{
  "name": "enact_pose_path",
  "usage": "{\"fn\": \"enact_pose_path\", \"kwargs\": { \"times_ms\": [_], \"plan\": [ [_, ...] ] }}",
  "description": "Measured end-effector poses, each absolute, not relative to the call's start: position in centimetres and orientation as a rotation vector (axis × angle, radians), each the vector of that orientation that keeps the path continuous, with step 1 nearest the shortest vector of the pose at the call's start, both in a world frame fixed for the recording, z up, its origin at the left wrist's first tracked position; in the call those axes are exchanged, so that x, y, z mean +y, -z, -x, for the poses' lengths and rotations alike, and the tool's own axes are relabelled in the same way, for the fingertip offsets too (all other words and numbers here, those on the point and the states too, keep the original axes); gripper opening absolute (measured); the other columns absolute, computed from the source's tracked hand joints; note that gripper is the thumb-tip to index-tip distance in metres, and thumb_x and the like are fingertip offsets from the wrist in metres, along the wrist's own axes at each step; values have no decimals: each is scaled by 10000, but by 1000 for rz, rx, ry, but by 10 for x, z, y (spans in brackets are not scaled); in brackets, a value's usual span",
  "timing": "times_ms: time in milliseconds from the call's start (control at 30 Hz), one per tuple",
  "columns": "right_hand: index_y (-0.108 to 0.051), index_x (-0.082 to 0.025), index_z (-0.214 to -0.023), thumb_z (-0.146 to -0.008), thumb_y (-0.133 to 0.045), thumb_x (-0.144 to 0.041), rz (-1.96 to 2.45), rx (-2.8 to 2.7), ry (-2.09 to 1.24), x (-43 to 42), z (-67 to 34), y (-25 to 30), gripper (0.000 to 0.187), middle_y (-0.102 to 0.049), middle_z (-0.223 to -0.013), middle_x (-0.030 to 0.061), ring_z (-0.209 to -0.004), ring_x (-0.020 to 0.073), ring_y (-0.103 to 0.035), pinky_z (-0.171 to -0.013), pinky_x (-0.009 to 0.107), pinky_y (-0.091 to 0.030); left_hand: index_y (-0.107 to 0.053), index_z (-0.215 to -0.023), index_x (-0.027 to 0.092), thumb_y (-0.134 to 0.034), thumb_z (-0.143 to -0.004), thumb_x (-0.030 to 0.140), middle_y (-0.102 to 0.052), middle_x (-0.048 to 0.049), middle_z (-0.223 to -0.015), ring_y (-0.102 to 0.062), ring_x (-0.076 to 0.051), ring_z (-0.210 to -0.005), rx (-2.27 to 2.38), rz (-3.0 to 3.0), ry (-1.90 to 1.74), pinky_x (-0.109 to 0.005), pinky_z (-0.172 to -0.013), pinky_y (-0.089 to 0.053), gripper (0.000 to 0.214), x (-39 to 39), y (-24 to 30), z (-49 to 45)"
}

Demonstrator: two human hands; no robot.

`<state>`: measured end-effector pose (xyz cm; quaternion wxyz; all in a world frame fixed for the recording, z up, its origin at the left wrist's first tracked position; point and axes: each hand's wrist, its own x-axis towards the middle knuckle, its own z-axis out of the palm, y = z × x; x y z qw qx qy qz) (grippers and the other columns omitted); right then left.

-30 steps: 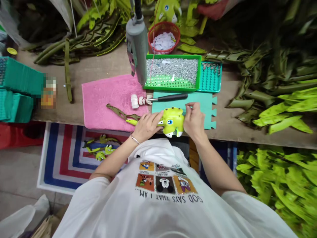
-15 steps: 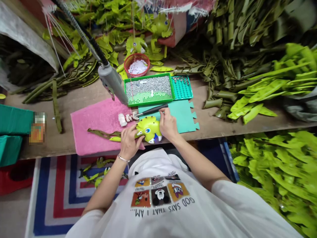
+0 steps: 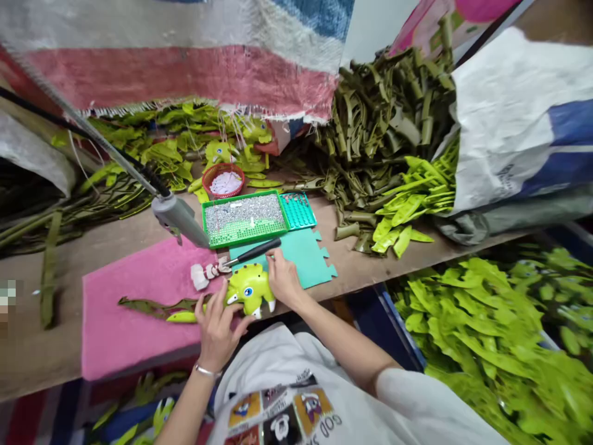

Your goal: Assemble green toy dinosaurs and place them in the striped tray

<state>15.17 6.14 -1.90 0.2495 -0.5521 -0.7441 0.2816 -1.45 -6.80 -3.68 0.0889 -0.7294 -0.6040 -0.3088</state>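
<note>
A lime-green toy dinosaur head (image 3: 252,285) with a blue eye and white horns lies at the table's front edge. An olive strip (image 3: 152,306) and a lime piece (image 3: 181,317) extend leftward from beside it. My left hand (image 3: 217,327) is curled against the head's left end, thumb along its lower side. At the opposite side my right hand (image 3: 283,279) has thumb and forefinger pinched together; whatever lies between them is hidden. Just beyond the head rests a black-handled tool (image 3: 254,250), its shaft end near a pale wrapped bundle (image 3: 206,274).
A grey power screwdriver (image 3: 178,217) hangs over the pink cloth (image 3: 115,321). Behind the turquoise mat (image 3: 312,256) are a green tray (image 3: 245,238) of screws, a teal tray (image 3: 299,211) and a red basket (image 3: 223,191). Olive parts (image 3: 370,142) are heaped right.
The view has tilted up and turned right, showing more of the striped sacks. My left fingers look more spread over the dinosaur head. My right hand remains by its right side.
</note>
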Motion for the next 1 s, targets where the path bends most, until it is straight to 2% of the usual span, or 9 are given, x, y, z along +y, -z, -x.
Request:
{"fn": "enact_pose_path", "kwargs": {
  "times_ms": [133,233,367,467,567,667,767,867,1000],
  "plan": [
    [-643,-283,-950,-925,-473,-290,1405,-2058,-700,101,-184,6,172,-739,-775,39,-715,237,-700,-687,347,-537,-537,-1121,166,-683,-898,468,-505,-302,-1463,-569,-358,-1296,-1843,2215,882,-589,-1138,-305,403,-69,31,16],
    [-665,-212,-927,-888,-424,-215,1479,-1982,-515,164,-229,-13,244,-745,-955,125,-895,282,-690,-856,423,-526,-399,-1374,100,-695,-834,612,-385,-354,-1528,-475,-412,-1386,-1925,2217,848,-621,-1141,-283,801,-65,23,12],
    [-658,-161,-931,-822,-440,-132,1738,-1798,-217,249,-276,-33,245,-713,-1018,187,-953,305,-654,-917,458,-492,-186,-1561,107,-754,-728,688,-280,-347,-1588,-382,-451,-1446,-2024,2230,680,-632,-1156,-241,1164,-57,17,3],
    [-636,-155,-987,-851,-451,-151,1674,-1686,-105,293,-283,-43,229,-695,-1033,180,-1007,291,-629,-967,458,-473,-152,-1588,144,-786,-703,665,-234,-341,-1610,-415,-446,-1424,-2071,2216,568,-624,-1158,-231,1206,-54,19,-2],
    [-624,-120,-1037,-847,-554,-204,1629,-1594,-36,328,-274,-55,219,-658,-1129,223,-1095,315,-600,-1009,511,-444,-136,-1598,145,-791,-688,671,-251,-345,-1602,-453,-449,-1391,-2061,2214,537,-620,-1141,-249,1237,-53,23,-1],
    [-635,-100,-948,-776,-656,-168,1713,-1547,-144,351,-266,-68,186,-666,-1108,241,-1099,326,-617,-1010,555,-432,-118,-1603,143,-789,-670,693,-278,-346,-1591,-442,-458,-1396,-2071,2210,542,-621,-1130,-257,1274,-54,23,-1],
    [-591,-109,-817,-831,-512,-122,1749,-1521,-159,356,-268,-81,81,-672,-1115,237,-1164,260,-622,-1030,496,-402,-142,-1595,137,-786,-676,691,-293,-343,-1584,-442,-447,-1399,-2097,2211,551,-617,-1141,-245,1251,-53,19,-2],
    [-427,-211,-684,-838,-460,-201,1720,-1559,-98,345,-272,-91,158,-631,-1211,235,-1215,186,-601,-1003,416,-378,-193,-1579,122,-783,-672,702,-291,-349,-1580,-413,-452,-1420,-2099,2234,542,-634,-1150,-222,1227,-52,17,-4],
    [-197,-324,-659,-753,-538,-337,1834,-1663,-240,323,-266,-97,353,-584,-1277,298,-1268,247,-576,-963,433,-368,-213,-1578,126,-800,-660,691,-267,-346,-1591,-337,-449,-1471,-2127,2250,551,-645,-1163,-195,1227,-53,16,-4]
  ]
}}
